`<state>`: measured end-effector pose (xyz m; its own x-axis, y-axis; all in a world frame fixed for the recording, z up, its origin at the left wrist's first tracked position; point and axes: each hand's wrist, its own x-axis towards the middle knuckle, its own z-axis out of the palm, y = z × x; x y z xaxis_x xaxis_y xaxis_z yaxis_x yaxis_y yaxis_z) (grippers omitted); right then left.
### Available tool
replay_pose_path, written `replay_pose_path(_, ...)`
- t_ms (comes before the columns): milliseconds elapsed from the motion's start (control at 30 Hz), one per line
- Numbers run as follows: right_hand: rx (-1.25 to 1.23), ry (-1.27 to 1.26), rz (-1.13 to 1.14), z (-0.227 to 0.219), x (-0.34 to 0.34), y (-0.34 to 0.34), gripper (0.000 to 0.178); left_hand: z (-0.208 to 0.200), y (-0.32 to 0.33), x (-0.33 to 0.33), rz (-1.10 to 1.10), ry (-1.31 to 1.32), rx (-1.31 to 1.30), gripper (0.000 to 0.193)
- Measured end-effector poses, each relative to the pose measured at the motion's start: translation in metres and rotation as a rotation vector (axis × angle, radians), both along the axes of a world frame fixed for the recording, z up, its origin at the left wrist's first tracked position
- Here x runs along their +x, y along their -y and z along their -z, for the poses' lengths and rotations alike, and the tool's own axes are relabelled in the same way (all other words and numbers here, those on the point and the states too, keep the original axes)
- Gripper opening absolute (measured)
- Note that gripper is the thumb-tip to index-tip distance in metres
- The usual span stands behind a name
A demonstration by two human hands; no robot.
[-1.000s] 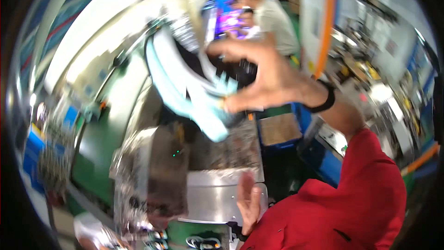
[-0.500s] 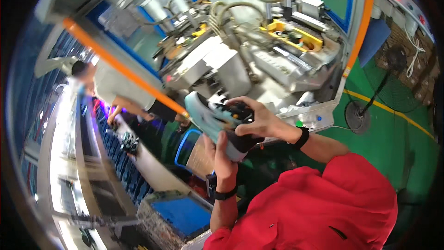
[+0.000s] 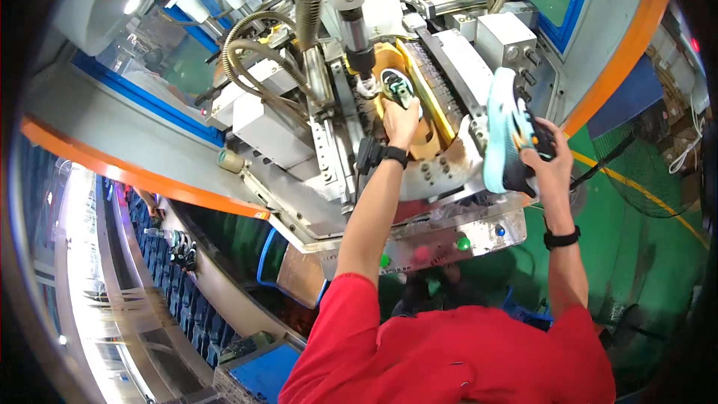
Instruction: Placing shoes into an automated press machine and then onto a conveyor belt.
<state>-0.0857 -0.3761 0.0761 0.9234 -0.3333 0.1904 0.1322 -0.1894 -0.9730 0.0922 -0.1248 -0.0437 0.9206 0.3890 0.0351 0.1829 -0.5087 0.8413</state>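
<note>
My left hand (image 3: 402,121) reaches into the machine, its fingers closed on the heel end of a dark shoe with pale green trim (image 3: 395,86). That shoe sits between the yellow pads of the press (image 3: 434,90), beneath a vertical metal rod (image 3: 357,37). Off to the right, my right hand (image 3: 552,158) grips a second sports shoe (image 3: 499,135) around its dark upper. The second shoe is held upright on its end, its pale turquoise sole facing left, in front of the machine's right side.
A front panel with coloured buttons (image 3: 441,247) runs along the machine's near edge. Orange-edged frame posts (image 3: 142,168) flank the opening. Left of it, a conveyor line carries a shoe (image 3: 182,248). A blue-topped stand (image 3: 262,370) is at lower left; a fan (image 3: 636,172) stands right.
My hands were together on the turquoise-soled shoe; now they are apart. The right hand alone holds it, farther right. My left hand has let go and reached into the press onto another shoe.
</note>
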Motion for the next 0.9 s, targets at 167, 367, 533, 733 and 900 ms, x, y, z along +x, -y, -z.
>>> replay_pose_path(167,-0.107,-0.052,0.149,0.009,0.010,0.019,0.051,0.039,0.002,0.050,-0.134,-0.137,0.202,0.081)
replay_pose_path(367,-0.399,0.031,0.081,-0.029,0.100,-0.004,0.048,0.022,-0.070,0.028,-0.145,-0.134,-0.452,0.023)
replay_pose_path(533,-0.791,-0.295,-0.170,-0.007,0.246,-0.078,0.065,-0.054,-0.109,-0.113,0.102,-0.218,-1.239,0.024)
replay_pose_path(733,-0.918,-0.363,-0.401,0.060,0.279,-0.239,0.052,-0.118,-0.158,-0.302,-0.087,-0.109,-1.019,0.046)
replay_pose_path(900,-0.889,-0.295,-0.193,0.128,0.266,-0.288,0.044,-0.130,-0.170,-0.417,-0.515,0.083,-0.857,0.043)
